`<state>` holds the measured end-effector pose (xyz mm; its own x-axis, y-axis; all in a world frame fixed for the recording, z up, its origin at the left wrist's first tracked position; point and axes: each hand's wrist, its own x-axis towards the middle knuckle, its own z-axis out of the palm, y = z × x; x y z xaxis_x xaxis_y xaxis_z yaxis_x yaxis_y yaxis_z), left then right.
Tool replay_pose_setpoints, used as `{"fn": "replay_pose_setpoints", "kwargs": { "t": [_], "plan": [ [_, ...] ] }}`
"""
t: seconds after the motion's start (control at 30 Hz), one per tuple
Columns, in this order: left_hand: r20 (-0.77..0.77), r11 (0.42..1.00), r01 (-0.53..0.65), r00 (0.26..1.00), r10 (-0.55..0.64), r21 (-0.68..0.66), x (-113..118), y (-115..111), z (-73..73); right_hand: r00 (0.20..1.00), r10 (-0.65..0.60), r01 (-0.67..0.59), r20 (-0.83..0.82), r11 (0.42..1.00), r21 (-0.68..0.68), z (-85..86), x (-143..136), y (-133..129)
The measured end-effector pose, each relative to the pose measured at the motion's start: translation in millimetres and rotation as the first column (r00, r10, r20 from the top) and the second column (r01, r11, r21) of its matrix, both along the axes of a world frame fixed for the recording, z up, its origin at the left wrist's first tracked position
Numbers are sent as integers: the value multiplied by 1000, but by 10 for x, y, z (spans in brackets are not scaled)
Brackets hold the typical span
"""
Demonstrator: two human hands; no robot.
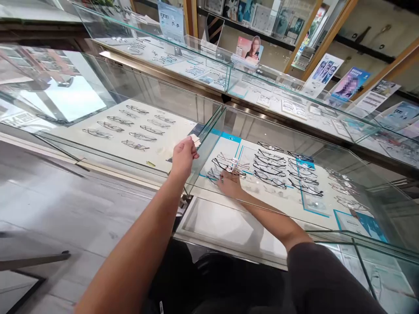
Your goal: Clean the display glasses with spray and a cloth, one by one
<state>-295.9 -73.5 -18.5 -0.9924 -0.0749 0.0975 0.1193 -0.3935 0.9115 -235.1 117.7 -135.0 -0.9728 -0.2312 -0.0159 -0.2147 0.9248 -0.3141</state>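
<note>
My left hand (183, 155) is closed on a pale folded cloth (195, 140), held above the glass case near the joint between two sections. Inside the right-hand section, my right hand (231, 185) has its fingers closed at a pair of dark-framed eyeglasses (222, 165); the fingertips are partly hidden by the frames. Other eyeglasses (213, 175) lie just left of that hand. Rows of dark-framed eyeglasses (270, 168) sit to its right on a white and blue display board (314, 205).
The left section (140, 161) holds several more eyeglasses on a cream board, with a small yellow-green item (151, 164) near its front. Glass edges stand around both hands. Behind runs a second glass counter (209, 56) with advertising cards (350, 85). A white drawer or tray (225, 218) lies below.
</note>
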Motion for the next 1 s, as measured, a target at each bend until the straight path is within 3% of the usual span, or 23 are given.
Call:
{"fn": "replay_pose_setpoints", "kwargs": {
  "t": [0.13,0.3,0.4,0.5,0.57,0.67,0.73,0.87,1.0],
  "plan": [
    [-2,999,-11,1000,11,-46,18,38,-2,993,-21,28,117,998,-55,155,627,41],
    [-24,997,-21,1000,19,-71,26,55,1,908,115,-36,403,980,-197,507,1226,227],
    [-34,997,-23,999,21,-79,16,59,-14,853,186,-49,488,959,-280,897,1506,316],
    [-36,995,-17,999,14,-95,9,64,-22,835,300,-86,461,899,-430,1457,1715,350],
    [-32,994,-14,999,10,-110,7,67,-25,866,329,-117,377,866,-487,1855,1730,367],
    [-19,990,-21,1000,19,-141,6,67,-33,932,273,-172,239,912,-371,2298,1415,437],
    [-18,989,-25,1000,22,-148,4,64,-41,973,212,-189,96,960,-206,2408,985,513],
    [-40,991,-15,999,10,-134,-4,59,-51,992,19,-7,-126,996,94,2240,-61,656],
    [-24,984,-21,1000,17,-179,-10,49,-43,972,-94,134,-215,974,182,1890,-818,715]
  ]
}}
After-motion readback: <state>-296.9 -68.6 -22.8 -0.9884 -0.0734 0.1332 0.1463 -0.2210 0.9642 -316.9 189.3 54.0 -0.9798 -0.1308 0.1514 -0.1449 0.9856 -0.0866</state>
